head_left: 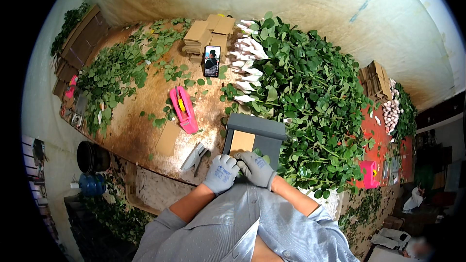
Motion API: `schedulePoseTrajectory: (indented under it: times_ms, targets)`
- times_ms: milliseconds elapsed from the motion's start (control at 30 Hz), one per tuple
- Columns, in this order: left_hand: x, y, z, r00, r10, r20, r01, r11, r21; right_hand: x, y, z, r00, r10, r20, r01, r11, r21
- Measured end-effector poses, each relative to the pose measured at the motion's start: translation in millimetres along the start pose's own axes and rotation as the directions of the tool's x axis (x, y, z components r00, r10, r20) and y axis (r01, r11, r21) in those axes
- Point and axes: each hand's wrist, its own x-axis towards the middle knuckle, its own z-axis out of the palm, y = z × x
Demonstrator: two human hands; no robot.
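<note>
Both my hands wear grey gloves and meet at the near edge of a dark grey tray (255, 126). My left hand (222, 173) has its fingers curled in. Close against it, my right hand (257, 169) is also closed, its fingertips bent toward the left. Whatever they pinch between them is hidden by the gloves. A brown cardboard piece (242, 141) lies on the tray just beyond my fingers, and a green leaf shows beside my right hand. Left of my left hand, a grey stapler (194, 157) rests at the table's edge.
A pink tape dispenser (183, 110), a flat cardboard sheet (167, 138) and a propped phone (211, 61) are on the wooden table (131, 131). Stacked cardboard (208, 33) stands behind. Leafy stems (315, 92) with white-wrapped heads (250, 51) pile up on the right; loose leaves (111, 73) lie left.
</note>
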Motion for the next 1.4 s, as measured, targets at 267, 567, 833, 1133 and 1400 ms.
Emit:
schedulePoseTrajectory:
  times_ms: [267,567,833,1133,1400]
  targets:
    - [-2.3,-2.1,5.3,1.0,0.009,-0.028,-0.01,1.0,-0.023,-0.2,-0.8,0.7,1.0,-0.003,-0.018,0.003,1.0,-0.007]
    - [-1.9,0.8,2.0,1.0,-0.017,0.013,0.017,0.999,-0.035,-1.0,2.3,4.6,0.999,0.026,-0.026,-0.026,1.0,0.0]
    - [-2.5,-2.2,3.0,1.0,-0.001,0.02,0.001,1.0,-0.005,7.5,-17.3,-23.6,0.98,0.009,-0.198,-0.004,1.0,0.028]
    - [1.8,0.0,-3.5,1.0,-0.011,0.011,0.012,0.997,-0.074,75.9,60.5,-136.0,0.823,0.068,-0.564,-0.196,0.966,-0.17]
    - [3.1,-1.6,-2.8,1.0,-0.018,0.007,0.019,0.997,-0.073,84.0,194.6,-146.1,0.857,0.405,-0.318,-0.515,0.641,-0.569]
